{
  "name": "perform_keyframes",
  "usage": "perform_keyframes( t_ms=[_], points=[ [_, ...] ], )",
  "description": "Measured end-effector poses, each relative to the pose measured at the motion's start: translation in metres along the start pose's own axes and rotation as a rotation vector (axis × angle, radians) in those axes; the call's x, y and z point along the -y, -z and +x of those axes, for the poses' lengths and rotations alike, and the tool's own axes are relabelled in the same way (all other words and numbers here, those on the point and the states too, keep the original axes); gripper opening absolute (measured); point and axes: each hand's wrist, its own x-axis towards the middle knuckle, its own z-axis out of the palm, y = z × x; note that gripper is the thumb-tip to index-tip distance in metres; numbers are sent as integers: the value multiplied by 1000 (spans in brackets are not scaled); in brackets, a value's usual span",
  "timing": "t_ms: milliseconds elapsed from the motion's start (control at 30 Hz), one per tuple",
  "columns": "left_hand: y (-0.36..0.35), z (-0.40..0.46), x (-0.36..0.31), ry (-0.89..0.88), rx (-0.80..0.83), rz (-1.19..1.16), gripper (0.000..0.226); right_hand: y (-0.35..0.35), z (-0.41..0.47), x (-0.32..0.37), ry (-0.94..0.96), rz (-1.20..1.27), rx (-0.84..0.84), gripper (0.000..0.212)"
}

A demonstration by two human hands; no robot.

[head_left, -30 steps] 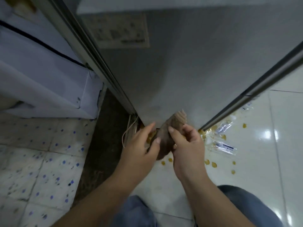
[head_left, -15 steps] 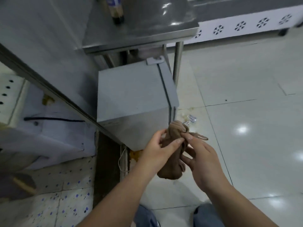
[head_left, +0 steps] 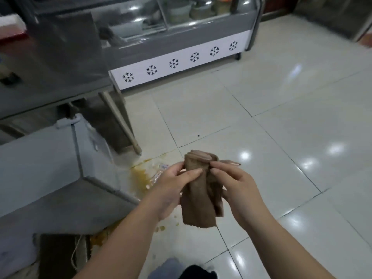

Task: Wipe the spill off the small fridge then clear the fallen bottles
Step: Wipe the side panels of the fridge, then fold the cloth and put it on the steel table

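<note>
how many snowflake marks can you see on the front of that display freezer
6, in one row along the white lower panel of the glass-topped grey display freezer, rising from left to right. More may be hidden behind the steel table.

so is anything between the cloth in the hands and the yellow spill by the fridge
Nothing visible. Both the left hand and right hand hold the folded brown cloth above the floor, and the yellow spill lies open beside the small fridge. A clear fallen bottle lies in the puddle itself.
</note>
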Motion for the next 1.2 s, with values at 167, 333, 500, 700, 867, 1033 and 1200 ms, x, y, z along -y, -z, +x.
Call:
perform_keyframes(
  t_ms=[167,333,500,700,867,1033,1200],
  points=[
    [-29,62,-30,-32,18,-3,13,35,62,29,140,-204,-10,39],
    [-53,151,-77,-31,72,-109,14,58,152,73,172,-79,-52,41],
    [-69,256,-153,-44,169,-195,29,68,272,138,79,12,-59,44],
    [-80,345,-248,-101,135,-248,27,71,386,224,-145,-18,183,28],
    [-74,410,-297,-112,-78,-229,20,55,472,252,-246,-176,376,26],
    [-53,464,-334,-150,-417,-408,26,17,574,281,-138,-436,673,32],
    [-23,482,-354,-217,-668,-686,26,-37,637,303,-238,-530,1001,59]
  ],
)
